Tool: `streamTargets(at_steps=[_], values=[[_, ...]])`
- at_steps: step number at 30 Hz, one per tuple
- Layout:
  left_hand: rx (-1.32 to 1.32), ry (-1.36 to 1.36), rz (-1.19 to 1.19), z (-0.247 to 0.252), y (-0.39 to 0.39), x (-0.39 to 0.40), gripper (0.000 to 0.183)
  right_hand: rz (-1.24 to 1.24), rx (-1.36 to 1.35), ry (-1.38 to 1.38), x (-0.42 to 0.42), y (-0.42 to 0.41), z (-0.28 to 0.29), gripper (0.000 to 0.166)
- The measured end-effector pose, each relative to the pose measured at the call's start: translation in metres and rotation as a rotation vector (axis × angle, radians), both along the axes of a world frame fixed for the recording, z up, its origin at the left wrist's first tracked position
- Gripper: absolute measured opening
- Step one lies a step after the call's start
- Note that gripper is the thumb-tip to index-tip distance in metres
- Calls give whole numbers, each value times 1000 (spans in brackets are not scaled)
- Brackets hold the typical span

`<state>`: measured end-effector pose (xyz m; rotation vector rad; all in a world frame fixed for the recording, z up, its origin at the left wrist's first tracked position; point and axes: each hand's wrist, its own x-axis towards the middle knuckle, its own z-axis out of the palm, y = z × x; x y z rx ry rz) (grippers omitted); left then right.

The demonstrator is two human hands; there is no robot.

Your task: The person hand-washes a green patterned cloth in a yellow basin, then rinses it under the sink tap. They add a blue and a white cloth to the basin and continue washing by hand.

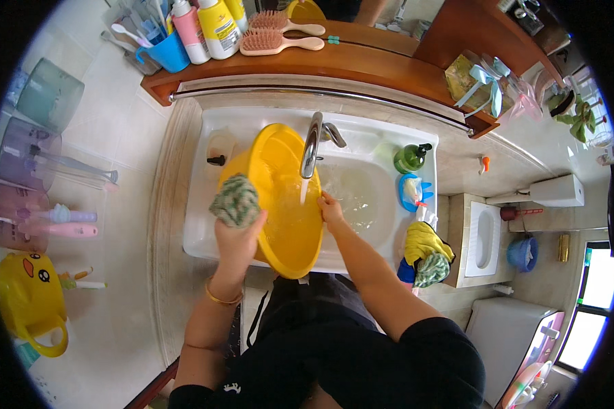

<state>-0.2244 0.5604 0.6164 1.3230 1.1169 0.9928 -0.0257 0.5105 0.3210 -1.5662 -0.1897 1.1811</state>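
A yellow plastic basin (286, 225) is tilted over the white sink (414, 148), with its hollow turned to the right. From the chrome faucet (312, 143) a stream of water runs into it. My left hand (238, 240) holds a bunched green-and-white cloth (235, 201) near the basin's outer left side, its thumb close to the rim. On the right, the fingers of my right hand (330, 208) grip the basin's rim. Shallow water (360, 199) lies in the sink bowl.
A green pump bottle (409, 158), a blue soap dish (408, 193) and a yellow cloth (424, 243) sit along the sink's right edge. Above runs a metal rail (317, 91) under a wooden shelf (358, 59) holding hairbrushes (276, 42) and bottles (217, 30). A squat toilet (483, 237) lies farther right.
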Motion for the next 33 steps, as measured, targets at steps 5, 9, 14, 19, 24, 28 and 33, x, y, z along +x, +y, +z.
streamTargets(at_steps=[5,9,14,19,24,28,33], values=[[150,162,-92,34,-13,40,24,483,-182,-407,-62,37,-24,31],[148,284,-39,57,-14,38,27,377,152,36,-133,50,-13,33],[81,42,127,54,15,-3,35,335,-27,-89,-105,42,-11,36],[-149,-242,293,9,36,-76,38,306,-103,-526,-28,-6,62,43],[-271,-74,285,-85,37,-76,37,146,-121,-614,49,-51,114,47],[-280,-8,249,-136,35,-60,33,-5,-167,-905,57,-68,123,41],[-248,-146,261,-165,38,-49,28,-62,-162,-942,54,-76,123,45]])
